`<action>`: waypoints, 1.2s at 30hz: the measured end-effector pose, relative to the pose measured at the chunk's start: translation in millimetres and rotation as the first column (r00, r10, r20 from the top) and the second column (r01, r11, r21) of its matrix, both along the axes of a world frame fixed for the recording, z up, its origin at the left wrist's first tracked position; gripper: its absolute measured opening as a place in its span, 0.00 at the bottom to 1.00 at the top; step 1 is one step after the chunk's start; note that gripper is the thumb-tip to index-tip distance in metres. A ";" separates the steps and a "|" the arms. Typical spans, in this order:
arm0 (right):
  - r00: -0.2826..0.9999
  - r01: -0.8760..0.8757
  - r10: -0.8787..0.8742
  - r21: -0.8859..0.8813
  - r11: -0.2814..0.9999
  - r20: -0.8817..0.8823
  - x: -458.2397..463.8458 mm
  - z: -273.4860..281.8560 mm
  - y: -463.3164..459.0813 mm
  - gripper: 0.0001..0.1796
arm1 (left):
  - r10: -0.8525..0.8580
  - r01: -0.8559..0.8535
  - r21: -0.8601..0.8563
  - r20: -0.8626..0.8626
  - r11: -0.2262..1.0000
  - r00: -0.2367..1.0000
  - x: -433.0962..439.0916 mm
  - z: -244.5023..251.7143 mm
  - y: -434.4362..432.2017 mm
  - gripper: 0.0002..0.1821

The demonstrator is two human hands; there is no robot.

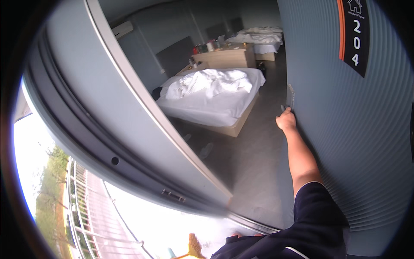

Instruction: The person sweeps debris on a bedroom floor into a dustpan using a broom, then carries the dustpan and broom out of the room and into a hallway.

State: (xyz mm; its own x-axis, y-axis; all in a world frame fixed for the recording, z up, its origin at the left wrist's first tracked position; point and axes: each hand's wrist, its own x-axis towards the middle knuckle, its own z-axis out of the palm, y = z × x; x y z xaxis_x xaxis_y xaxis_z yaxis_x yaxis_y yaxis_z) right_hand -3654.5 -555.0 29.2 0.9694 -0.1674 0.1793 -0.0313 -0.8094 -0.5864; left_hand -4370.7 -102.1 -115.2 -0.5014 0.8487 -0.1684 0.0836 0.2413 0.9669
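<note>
My right arm reaches forward to the door [326,106], a blue-grey panel with a ribbed face that stands inward on the right. My right hand [286,119] is closed around the door handle [284,107], just below a metal lock plate [290,94]. The fingers' far side is hidden. Out of view is my left hand. At the bottom edge, in front of my dark shirt, the yellow-brown bristles of what looks like a broom [194,244] show; what holds it cannot be seen.
Past the threshold [254,223] lies a grey floor with slippers [206,150]. A bed [207,113] with rumpled white bedding, a wooden cabinet [223,58] topped with bottles, and another bed [265,48] stand inside. Left are the door frame [106,152] and an outdoor railing [77,200].
</note>
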 end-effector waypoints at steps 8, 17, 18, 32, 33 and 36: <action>0.976 -0.125 0.105 0.095 0.988 0.189 -71.1 -39.5 103.9 0.18 | 0.147 -0.158 0.078 0.125 0.984 0.981 -177.8 -4.9 -44.3 0.13; 0.851 -0.456 0.409 0.075 0.887 0.330 -245.2 -63.4 230.2 0.19 | 0.027 -0.024 -0.018 0.157 1.000 0.987 -226.5 -6.9 -48.7 0.13; 0.830 -0.490 0.454 0.034 0.871 0.324 -263.9 -65.6 236.8 0.20 | 0.003 -0.006 0.013 0.188 1.000 0.982 -228.7 -13.3 -40.8 0.12; 0.705 -0.692 0.681 -0.020 0.722 0.198 -502.3 -51.6 275.5 0.19 | -0.377 0.377 0.010 0.060 0.926 0.924 -349.6 15.6 70.9 0.17; 0.733 -0.670 0.663 -0.008 0.743 0.149 -506.0 -47.9 277.9 0.19 | -0.405 0.407 -0.016 0.061 0.913 0.912 -355.5 14.4 84.8 0.17; 0.732 -0.650 0.665 -0.140 0.747 0.149 -511.0 -31.0 278.3 0.19 | -0.463 0.462 0.036 0.008 0.886 0.886 -360.3 11.2 124.4 0.21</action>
State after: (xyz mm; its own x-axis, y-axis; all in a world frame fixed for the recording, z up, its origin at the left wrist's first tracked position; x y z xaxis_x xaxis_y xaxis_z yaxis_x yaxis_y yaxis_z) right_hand -4165.5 -276.7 -1.8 0.7818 0.5203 0.3435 0.6230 -0.6287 -0.4655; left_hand -4730.9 22.3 -104.0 -0.0482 0.9888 -0.1412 0.1629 0.1473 0.9756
